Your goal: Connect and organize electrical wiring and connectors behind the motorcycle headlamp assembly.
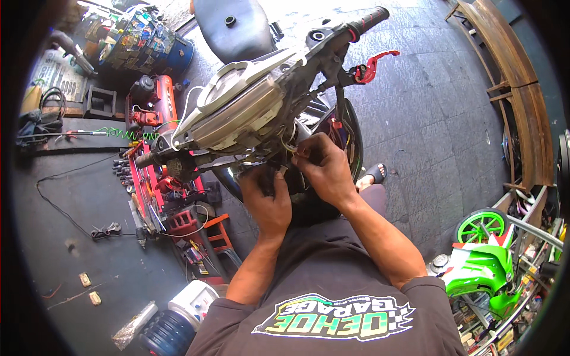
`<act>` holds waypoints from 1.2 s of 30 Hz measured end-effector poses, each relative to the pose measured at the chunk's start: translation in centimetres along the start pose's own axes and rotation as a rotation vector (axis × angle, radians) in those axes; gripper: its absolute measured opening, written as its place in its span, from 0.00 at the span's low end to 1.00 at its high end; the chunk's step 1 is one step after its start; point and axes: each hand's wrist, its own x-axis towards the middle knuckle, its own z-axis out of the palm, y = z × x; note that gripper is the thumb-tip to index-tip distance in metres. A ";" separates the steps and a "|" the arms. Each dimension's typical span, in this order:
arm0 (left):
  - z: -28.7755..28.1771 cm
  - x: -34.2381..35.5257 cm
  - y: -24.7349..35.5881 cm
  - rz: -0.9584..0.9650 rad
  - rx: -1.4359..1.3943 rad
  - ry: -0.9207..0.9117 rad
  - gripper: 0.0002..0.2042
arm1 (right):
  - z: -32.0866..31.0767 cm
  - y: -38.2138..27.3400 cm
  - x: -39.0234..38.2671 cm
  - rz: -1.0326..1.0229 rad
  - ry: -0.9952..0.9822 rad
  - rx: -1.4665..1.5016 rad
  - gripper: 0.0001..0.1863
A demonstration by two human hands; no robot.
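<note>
Near the middle, the scooter's handlebar assembly (237,113) with its exposed headlight housing is tilted over loose wires (288,145). My right hand (323,169) is just under it, fingers pinched at the thin wires by a pale bracket. My left hand (264,202) is below the housing, its fingertips curled beside a small light piece near the right hand; what it grips is partly hidden. A red brake lever (371,64) sticks out at the upper right, and a black seat (228,26) lies behind.
A red compressor (163,98), a red tool tray (142,181) and an orange stool (221,234) stand left. A water jug (163,332) is at lower left. A wooden bench (531,118) and green bodywork (478,267) are right. My foot (374,175) rests on the floor.
</note>
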 end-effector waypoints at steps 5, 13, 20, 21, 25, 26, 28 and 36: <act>0.5 1.9 1.5 0.322 0.138 0.120 0.26 | -0.3 -0.4 -0.5 0.000 -0.017 0.024 0.11; 0.1 3.6 0.9 0.200 0.135 0.079 0.13 | 0.5 -0.1 -1.7 -0.150 0.024 -0.014 0.09; 0.2 1.2 0.8 0.463 0.344 0.092 0.13 | 0.2 -0.4 -1.7 -0.138 -0.005 -0.026 0.12; 0.3 1.2 0.9 0.437 0.287 0.035 0.15 | 0.1 -0.7 -1.6 -0.126 -0.030 -0.029 0.12; 0.1 2.3 2.1 0.476 0.409 -0.155 0.20 | 0.0 -1.5 -1.4 -0.151 -0.095 -0.126 0.12; -0.1 2.5 1.8 0.478 0.411 -0.149 0.20 | -0.4 -1.3 -1.4 -0.185 -0.127 -0.151 0.12; -0.1 2.9 1.1 0.497 0.479 -0.156 0.20 | -1.6 -1.1 -1.1 -0.223 -0.160 -0.175 0.13; 0.8 2.8 1.6 0.358 0.229 -0.051 0.12 | -6.2 -0.1 2.9 -0.052 0.278 -0.241 0.20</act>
